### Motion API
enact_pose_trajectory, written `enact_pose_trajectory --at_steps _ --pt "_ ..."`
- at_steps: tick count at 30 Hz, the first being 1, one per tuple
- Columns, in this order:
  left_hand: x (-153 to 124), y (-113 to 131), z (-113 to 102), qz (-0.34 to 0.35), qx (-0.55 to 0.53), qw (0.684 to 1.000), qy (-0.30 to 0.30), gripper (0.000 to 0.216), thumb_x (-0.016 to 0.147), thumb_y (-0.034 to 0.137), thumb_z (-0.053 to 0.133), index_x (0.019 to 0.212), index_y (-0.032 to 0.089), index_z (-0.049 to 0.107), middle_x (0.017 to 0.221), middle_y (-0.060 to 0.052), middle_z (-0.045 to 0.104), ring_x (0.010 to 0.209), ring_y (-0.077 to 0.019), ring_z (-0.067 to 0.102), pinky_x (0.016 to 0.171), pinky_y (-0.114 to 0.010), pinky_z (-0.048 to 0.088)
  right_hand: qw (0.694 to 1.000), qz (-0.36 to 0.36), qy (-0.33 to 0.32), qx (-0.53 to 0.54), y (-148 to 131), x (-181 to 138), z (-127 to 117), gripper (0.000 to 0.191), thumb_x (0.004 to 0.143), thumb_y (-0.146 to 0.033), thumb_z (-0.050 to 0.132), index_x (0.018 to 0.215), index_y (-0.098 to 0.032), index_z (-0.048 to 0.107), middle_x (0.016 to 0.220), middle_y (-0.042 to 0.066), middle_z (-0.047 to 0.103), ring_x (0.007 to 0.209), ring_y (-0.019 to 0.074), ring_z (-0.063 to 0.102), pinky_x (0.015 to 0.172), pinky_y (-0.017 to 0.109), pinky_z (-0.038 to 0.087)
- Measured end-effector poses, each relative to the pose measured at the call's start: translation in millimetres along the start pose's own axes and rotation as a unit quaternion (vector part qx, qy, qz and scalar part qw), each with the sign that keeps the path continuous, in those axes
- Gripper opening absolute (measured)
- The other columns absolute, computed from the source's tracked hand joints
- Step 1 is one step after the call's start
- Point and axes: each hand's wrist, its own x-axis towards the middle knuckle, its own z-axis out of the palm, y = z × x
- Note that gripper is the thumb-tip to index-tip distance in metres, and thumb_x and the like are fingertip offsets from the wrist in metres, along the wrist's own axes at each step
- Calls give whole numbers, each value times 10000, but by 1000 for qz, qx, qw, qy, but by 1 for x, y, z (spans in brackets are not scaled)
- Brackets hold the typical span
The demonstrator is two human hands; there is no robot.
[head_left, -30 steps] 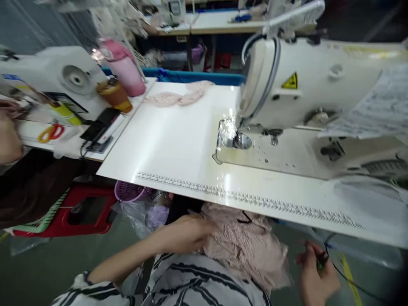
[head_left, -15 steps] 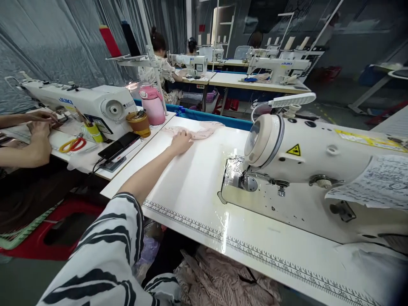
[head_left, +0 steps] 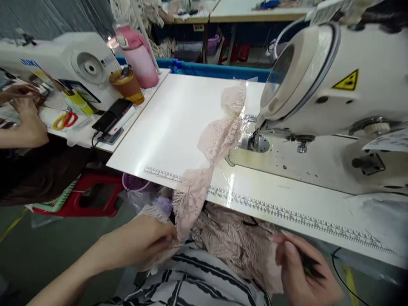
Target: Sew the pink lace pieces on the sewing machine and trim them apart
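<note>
Pinching the lower end of the pink lace strip (head_left: 214, 142), the left hand (head_left: 148, 243) keeps its fingers closed on it, below and left of the sewing machine (head_left: 357, 102); the strip runs up to the machine's needle end. Below the machine, the right hand (head_left: 301, 274) curls shut around a thin dark tool (head_left: 306, 261).

Pink bottle (head_left: 137, 57) beside brown cup (head_left: 127, 86); phone (head_left: 112, 115), scissors (head_left: 64, 120) nearby

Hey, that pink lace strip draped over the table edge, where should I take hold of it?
Probably pinch the lace strip at its narrow waist just above the ruler, coming from the left: there it bunches thin, clear of the sewing machine. The left hand grips its lower end.
</note>
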Motion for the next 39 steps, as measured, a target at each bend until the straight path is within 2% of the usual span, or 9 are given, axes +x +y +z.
enact_pose_trajectory --at_steps 5,7,9,11,14,17,20,29,39 --pt "60 10 8 -17 15 940 341 428 956 587 551 1158 220 640 1058 -84 703 984 -251 644 842 -364 503 972 -57 -209 93 -25 10 33 325 924 -294 639 1225 -409 677 813 36 704 580 202 586 497 359 495" --pt "99 21 12 -27 107 915 387 593 852 674 652 1152 162 636 1111 -137 674 1023 -311 605 902 -453 477 958 -44 -253 125 -30 11 37 308 948 -360 625 1255 -374 646 876 54 692 639 198 592 527 340 502" --pt "125 32 16 -37 150 899 410 444 896 570 657 1032 147 643 1057 -145 668 990 -315 585 901 -479 447 952 -27 -267 150 -33 10 38 298 973 -425 590 1256 -344 634 907 69 673 711 204 607 547 320 497" --pt "131 40 19 9 107 910 401 246 998 385 540 902 169 610 952 -108 662 908 -260 572 861 -436 436 952 -5 -267 151 -35 11 36 273 1008 -432 531 1219 -310 654 892 68 657 757 199 613 584 303 496" --pt "110 41 26 92 -155 926 332 248 1049 328 438 871 193 544 830 -48 635 770 -178 567 747 -337 452 947 46 -296 119 -37 14 34 290 1041 -404 481 1182 -273 698 855 52 660 760 176 607 671 301 504" --pt "81 34 43 84 -452 854 242 281 1048 426 463 870 210 485 695 13 606 576 -123 561 586 -262 458 918 111 -365 106 -35 17 40 338 1029 -449 508 1217 -260 715 872 51 681 809 183 617 735 307 503" --pt "66 25 67 0 -581 783 223 294 1005 486 543 905 218 476 544 71 547 376 -81 389 410 -206 326 878 173 -430 121 -26 14 58 391 1018 -493 516 1241 -244 720 862 42 679 827 182 614 790 316 491" --pt "58 8 101 -33 -606 759 236 363 989 517 568 919 162 596 583 47 523 466 -53 323 470 -189 265 823 178 -518 151 -21 6 113 387 981 -528 555 939 -180 720 752 4 545 728 152 489 721 293 408" --pt "58 9 101 -4 -613 757 225 379 976 530 573 885 163 581 594 39 520 488 -68 337 483 -209 258 820 152 -528 160 -38 12 124 431 985 -496 552 692 -181 555 706 -2 531 689 134 464 695 269 399"
